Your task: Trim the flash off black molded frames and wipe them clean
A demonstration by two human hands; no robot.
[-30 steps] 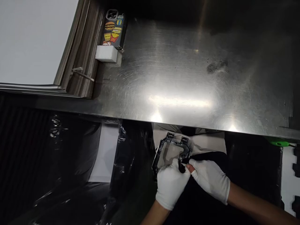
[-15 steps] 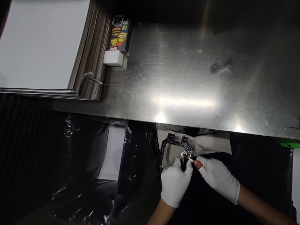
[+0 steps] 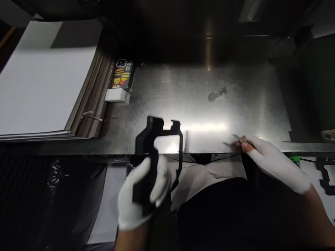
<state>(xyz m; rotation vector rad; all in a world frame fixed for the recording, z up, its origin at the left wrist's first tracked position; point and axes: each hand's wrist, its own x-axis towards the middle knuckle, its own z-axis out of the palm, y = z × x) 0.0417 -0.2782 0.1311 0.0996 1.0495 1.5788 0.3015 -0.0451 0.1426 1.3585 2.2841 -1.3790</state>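
You are lifting the black frame (image 3: 157,153), clenched in your left hand (image 3: 140,198), from your lap up over the steel table's (image 3: 209,104) near edge. Your right hand (image 3: 272,162) is parting from it (pinching a thin blade (image 3: 237,138)), so the trimming seems to be pausing.

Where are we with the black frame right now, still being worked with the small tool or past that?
Past that, it seems: the left hand holds the black frame raised over the near edge of the steel table, clear of the tool. The right hand holds a thin tool off to the side above the table. The frame is not yet set down anywhere.
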